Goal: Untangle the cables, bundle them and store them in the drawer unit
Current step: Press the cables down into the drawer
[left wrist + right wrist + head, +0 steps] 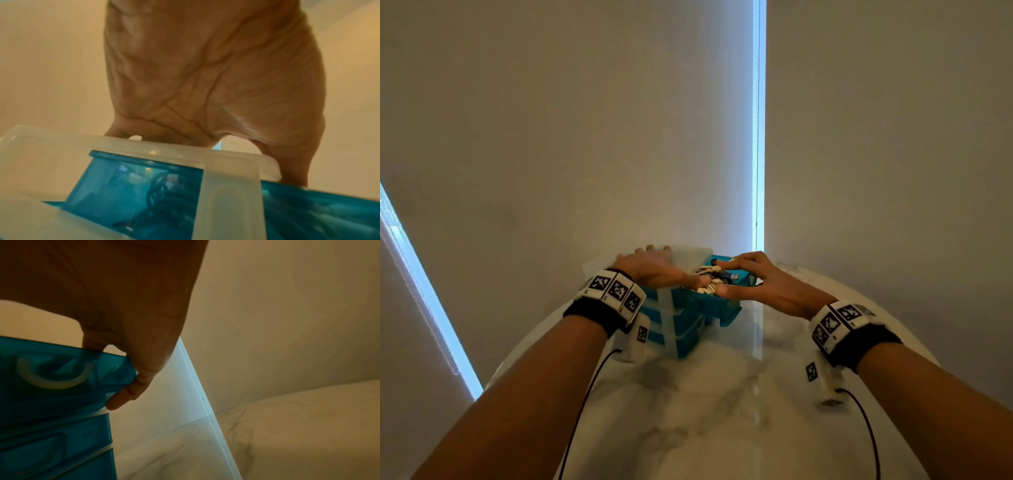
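Note:
A small drawer unit [678,329] with a translucent white frame and teal drawers stands on the table. Its top drawer [727,308] is pulled out toward the right and holds a pile of white and dark cables [710,279] with a blue USB plug. My left hand [654,263] lies flat on the unit's top, fingers straight, thumb by the drawer's opening. My right hand [736,277] spreads over the open drawer, index finger above the cables and thumb at the near rim. In the right wrist view the little finger [123,399] lies along the drawer's [61,369] outer wall, and a white cable loop [51,382] shows through it.
The unit sits toward the back of a white marble table [722,411], close to pale roller blinds with a bright gap [758,137]. Two lower teal drawers [51,443] are pushed in. Thin black wires run from my wrist bands along both forearms.

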